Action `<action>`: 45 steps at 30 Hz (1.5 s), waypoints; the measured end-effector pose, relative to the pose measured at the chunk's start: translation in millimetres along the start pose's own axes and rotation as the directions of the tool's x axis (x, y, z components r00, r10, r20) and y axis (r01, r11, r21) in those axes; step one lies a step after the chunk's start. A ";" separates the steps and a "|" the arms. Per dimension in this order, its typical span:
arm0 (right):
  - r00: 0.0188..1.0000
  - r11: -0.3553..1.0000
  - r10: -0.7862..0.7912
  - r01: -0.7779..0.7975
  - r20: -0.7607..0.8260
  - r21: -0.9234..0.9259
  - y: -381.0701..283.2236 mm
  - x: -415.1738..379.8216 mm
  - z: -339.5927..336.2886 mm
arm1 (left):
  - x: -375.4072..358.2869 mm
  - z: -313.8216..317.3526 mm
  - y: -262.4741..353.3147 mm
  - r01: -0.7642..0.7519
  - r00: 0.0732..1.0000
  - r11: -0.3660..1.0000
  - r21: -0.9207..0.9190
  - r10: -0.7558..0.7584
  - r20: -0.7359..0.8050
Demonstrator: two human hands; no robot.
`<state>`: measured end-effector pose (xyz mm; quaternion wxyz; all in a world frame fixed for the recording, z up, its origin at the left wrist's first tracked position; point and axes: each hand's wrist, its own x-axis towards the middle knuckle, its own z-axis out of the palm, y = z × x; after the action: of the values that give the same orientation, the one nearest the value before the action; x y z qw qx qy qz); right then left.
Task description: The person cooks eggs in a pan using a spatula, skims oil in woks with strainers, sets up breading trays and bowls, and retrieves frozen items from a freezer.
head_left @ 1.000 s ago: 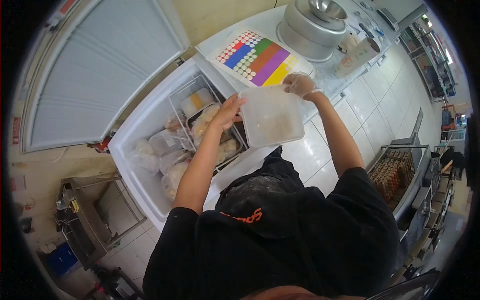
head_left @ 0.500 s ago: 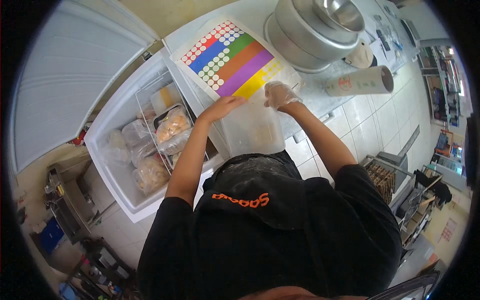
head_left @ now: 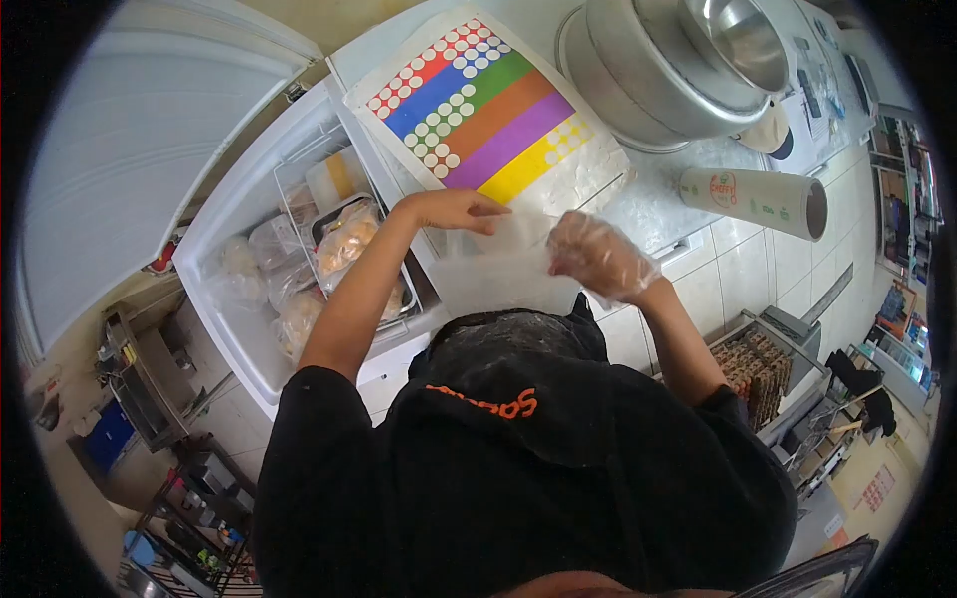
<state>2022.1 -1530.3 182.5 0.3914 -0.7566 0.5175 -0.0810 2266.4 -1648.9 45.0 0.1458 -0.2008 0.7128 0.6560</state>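
A frosted, see-through plastic tub [head_left: 503, 287] is at the front edge of the table, close against my apron. My bare left hand [head_left: 461, 211] is at its far left rim, fingers bent over the edge and thumb below. On my right hand [head_left: 600, 257] is a thin clear plastic glove. Its fingers are curled in at the tub's right side; what they hold, if anything, is hidden. Just beyond the tub lies a sheet with coloured stripes [head_left: 498, 125] in red, blue, green, brown, purple and yellow, with several white round spots on it.
Stacked metal pots and a bowl [head_left: 668, 75] stand at the back right. A printed paper roll [head_left: 755, 202] lies at the table's right edge. On the left an open chest freezer [head_left: 221, 354] holds bagged food [head_left: 349, 242] and a wire basket. A cap [head_left: 766, 135] sits behind the roll.
My right hand has come back toward me and to the right, away from the sheet. My left hand has moved slightly right, its fingers more bent. The view has shifted a little.
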 end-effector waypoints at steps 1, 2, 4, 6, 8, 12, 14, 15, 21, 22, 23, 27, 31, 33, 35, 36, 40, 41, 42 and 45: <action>0.999 0.993 -0.049 0.050 -0.011 0.108 -4.5 -10.7 -0.1 | -0.9 1.4 0.5 -0.009 0.997 1.000 -0.018 0.007 -0.079; 0.995 0.972 -0.098 0.102 -0.029 0.212 -8.6 -20.9 -0.3 | -2.0 1.3 1.2 -0.019 0.987 0.999 -0.032 0.013 -0.160; 0.994 0.972 -0.110 0.104 0.020 0.211 -19.9 -45.4 2.4 | -6.7 3.5 -7.0 -0.014 0.976 0.996 -0.088 -0.006 -0.220; 0.990 0.972 -0.124 0.108 0.067 0.211 -23.5 -66.7 4.0 | -13.7 6.2 -14.1 -0.011 0.960 0.990 -0.141 -0.029 -0.280; 0.980 0.958 -0.183 0.195 -0.075 0.211 -20.8 -85.5 3.2 | -21.5 10.8 -17.5 -0.123 0.864 0.952 -0.280 -0.036 -0.503; 0.984 0.887 -0.014 0.095 -0.178 0.451 -0.8 -108.2 -26.5 | -47.4 29.4 -0.9 -0.209 0.682 0.963 -0.172 0.017 -0.731; 0.847 0.819 0.369 -0.101 -0.384 0.565 41.3 -133.3 -18.6 | -62.4 47.8 9.4 -0.212 0.423 0.969 -0.128 -0.027 -0.906; 0.781 0.804 0.407 -0.060 -0.474 0.591 23.9 -121.5 -33.1 | -70.0 59.1 10.4 -0.209 0.418 0.970 -0.125 -0.027 -0.908; 0.526 0.809 0.257 0.342 -0.811 0.478 91.8 -32.1 -11.5 | -117.3 152.7 -5.4 -0.092 0.301 0.982 -0.167 -0.133 -0.944; 0.503 0.782 0.240 0.408 -0.831 0.472 113.2 -16.9 -0.2 | -127.1 171.8 1.1 -0.085 0.390 0.966 -0.244 -0.193 -0.900; 0.503 0.777 0.237 0.415 -0.831 0.473 139.1 -2.9 8.1 | -135.5 190.1 1.9 -0.026 0.447 0.961 -0.276 -0.235 -0.863; 0.499 0.970 -0.016 -0.203 -0.867 -0.134 130.3 -1.3 0.3 | -159.9 271.1 -16.4 0.201 0.480 0.915 -0.349 -0.403 -0.779; 0.486 0.894 -0.184 -0.280 -0.855 -0.351 73.5 -21.8 -7.0 | -179.0 342.2 -37.8 0.214 0.426 0.832 -0.512 -0.551 -0.718; 0.761 0.943 -0.188 -0.036 -0.621 -0.330 64.6 -19.1 22.0 | -181.4 367.4 -52.6 0.208 0.398 0.785 -0.584 -0.613 -0.682; 0.782 0.827 -0.561 0.514 -0.271 -0.228 76.6 -3.6 68.8 | -183.1 397.4 -81.7 0.229 0.396 0.711 -0.665 -0.692 -0.603; 0.859 0.842 -0.497 0.442 -0.126 -0.309 64.6 2.6 86.9 | -182.4 406.6 -85.3 0.223 0.390 0.703 -0.675 -0.699 -0.599; 0.964 0.692 -0.251 0.245 0.092 -0.680 65.0 34.2 144.5 | -186.4 421.9 -91.0 0.201 0.393 0.627 -0.753 -0.755 -0.524; 0.963 0.688 -0.254 0.246 0.091 -0.682 64.2 35.8 145.2 | -189.4 429.3 -102.3 0.176 0.386 0.636 -0.751 -0.747 -0.542; 0.975 0.715 -0.194 0.217 0.110 -0.664 51.4 35.4 134.6 | -193.4 430.1 -106.7 0.152 0.379 0.647 -0.747 -0.736 -0.561; 0.978 0.786 -0.128 0.201 0.164 -0.584 45.4 37.4 128.1 | -205.9 432.6 -118.1 0.123 0.335 0.577 -0.808 -0.790 -0.513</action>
<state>2073.9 -1504.0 54.1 0.1536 -0.8868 0.4250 0.0963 2479.3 -1206.4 -3.4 -0.1065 -0.7379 0.3139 0.5878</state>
